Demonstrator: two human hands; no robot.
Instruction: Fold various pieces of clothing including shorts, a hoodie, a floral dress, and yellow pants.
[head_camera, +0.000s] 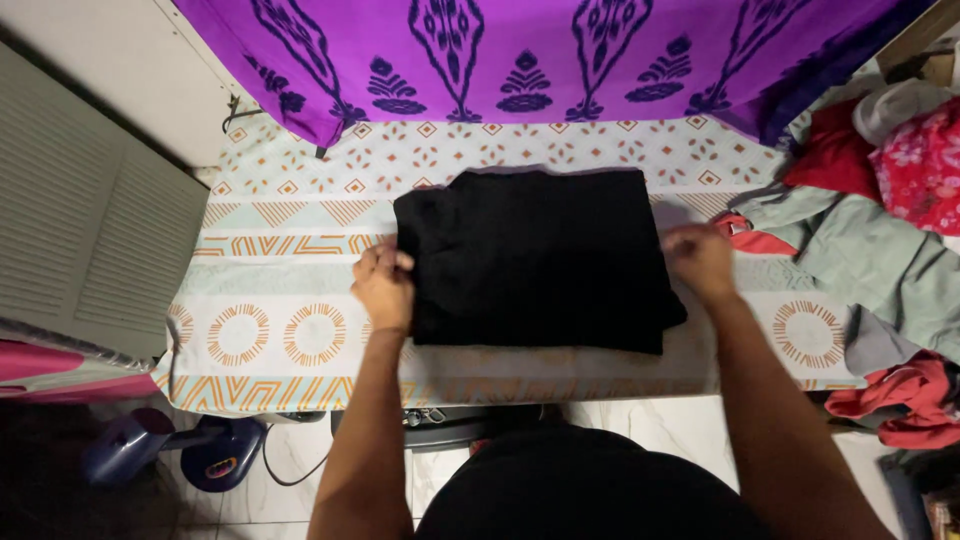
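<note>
Both hands, left hand (383, 281) and right hand (700, 260), are pinching the folded black cloth garment (535, 258) mid-frame, sitting on the patterned ironing board (300, 290).

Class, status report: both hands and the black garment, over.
Left hand grips folded black garment at its left edge. Right hand at right edge. Nothing on top.

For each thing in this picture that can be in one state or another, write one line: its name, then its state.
black garment: folded into a rough rectangle, lying flat on the patterned cover.
left hand: fingers closed on the garment's left edge.
right hand: gripping the garment's right edge.
patterned cover: spread flat over the surface.
purple cloth: draped along the far edge.
pile of clothes: unfolded, heaped at the right.
</note>
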